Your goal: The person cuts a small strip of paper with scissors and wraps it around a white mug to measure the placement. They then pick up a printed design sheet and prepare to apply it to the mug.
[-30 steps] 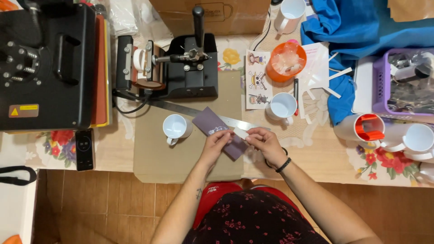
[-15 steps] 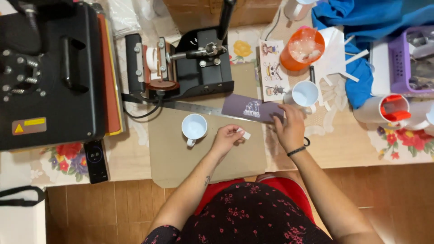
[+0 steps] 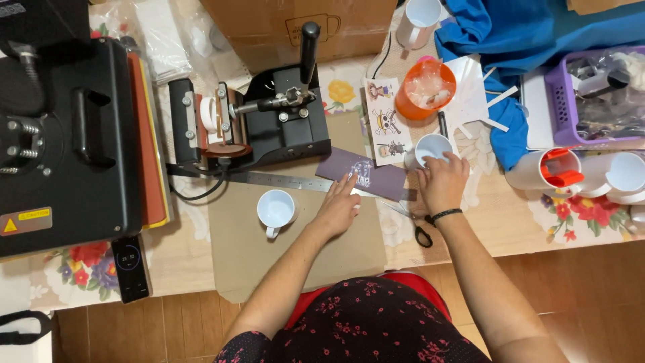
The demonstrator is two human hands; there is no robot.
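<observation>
Left hand (image 3: 339,208) and right hand (image 3: 441,183) touching purple printed strip (image 3: 363,174)

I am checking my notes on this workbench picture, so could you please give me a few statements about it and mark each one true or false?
1. The left hand rests on the purple printed strip. True.
2. The right hand holds the scissors. False: the scissors lie on the table beside that hand, which touches a white mug.
3. A metal ruler lies in front of the mug press. True.
4. The white mug near the left hand lies on its side. False: it stands upright, mouth up.
5. The orange bowl sits on the floor. False: it sits on the table.
</observation>
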